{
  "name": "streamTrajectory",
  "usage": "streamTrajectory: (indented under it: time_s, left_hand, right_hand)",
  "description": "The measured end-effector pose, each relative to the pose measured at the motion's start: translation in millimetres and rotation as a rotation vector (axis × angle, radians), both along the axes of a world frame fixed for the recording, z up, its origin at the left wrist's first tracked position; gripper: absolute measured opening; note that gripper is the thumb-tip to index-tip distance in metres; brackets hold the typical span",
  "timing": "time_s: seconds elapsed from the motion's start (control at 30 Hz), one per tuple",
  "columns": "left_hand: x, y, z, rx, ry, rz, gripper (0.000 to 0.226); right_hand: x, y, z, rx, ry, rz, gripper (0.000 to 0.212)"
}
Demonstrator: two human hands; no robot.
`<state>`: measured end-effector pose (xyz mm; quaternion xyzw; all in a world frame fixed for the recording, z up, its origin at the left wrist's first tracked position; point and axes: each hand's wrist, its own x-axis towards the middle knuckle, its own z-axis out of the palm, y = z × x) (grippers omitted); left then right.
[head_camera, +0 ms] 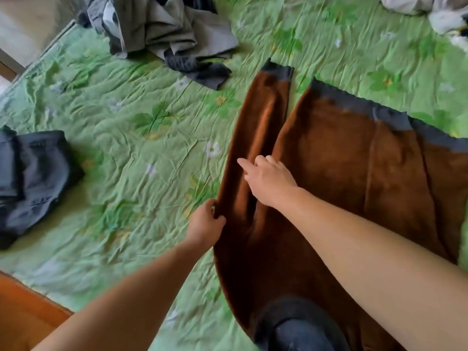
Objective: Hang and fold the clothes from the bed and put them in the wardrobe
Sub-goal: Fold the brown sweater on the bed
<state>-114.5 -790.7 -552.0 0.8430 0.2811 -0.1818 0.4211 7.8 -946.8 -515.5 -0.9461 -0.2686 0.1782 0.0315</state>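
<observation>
Sleeve (266, 117) of the brown fleece top (354, 160) lies on the green bed (126, 148), its edge pinched by the left hand (206, 225), likely to fold it in, while just beyond, the right hand (271, 183) rests open on it to keep it flat.

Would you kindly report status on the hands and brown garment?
Left hand pinches sleeve edge of brown garment. Right hand rests open on it. Other clothes lie apart.
</observation>
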Motion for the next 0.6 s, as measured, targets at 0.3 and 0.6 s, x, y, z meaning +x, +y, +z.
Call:
streamTrajectory:
  time_s: [0.3, 0.6]
  left_hand:
    - [-12.4, 32.8, -4.0, 0.042, -0.05, -0.21, 0.03]
    - [-25.6, -26.0, 36.5, 0.178, -0.296, -0.448, 0.045]
  right_hand:
    - [25.9, 79.9, -6.0, -0.199, 0.048, -0.21, 0.05]
    - [17.3, 34.9, 38.9, 0.364, 0.083, -0.441, 0.046]
